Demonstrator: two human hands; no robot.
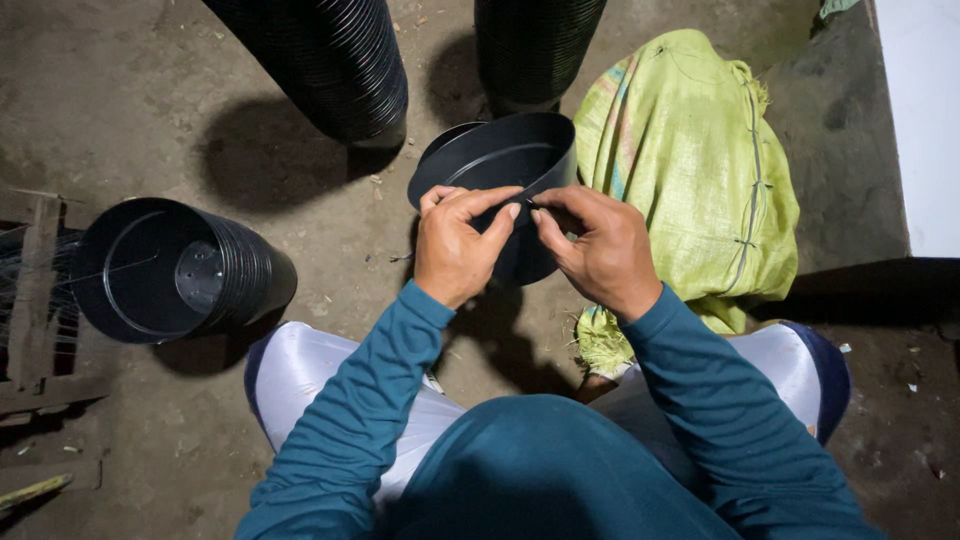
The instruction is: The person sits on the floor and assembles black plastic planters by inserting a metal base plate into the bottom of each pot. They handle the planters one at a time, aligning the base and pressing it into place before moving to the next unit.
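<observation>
Fingers (505, 215) of my left hand (458, 245) and right hand (598, 250) pinched the black pot's (500, 155) rim; green sack (690, 170) lay just right of them; pot stack (175, 268) well left.

Bare dirt floor (150, 110) lies open to the left of the hands, as far as the stack of black pots (185, 268) lying on its side by the left knee. Two more dark pot stacks (340, 60) block the way ahead (a narrow gap shows between them), and the green woven sack (690, 160) crowds the right side.
</observation>
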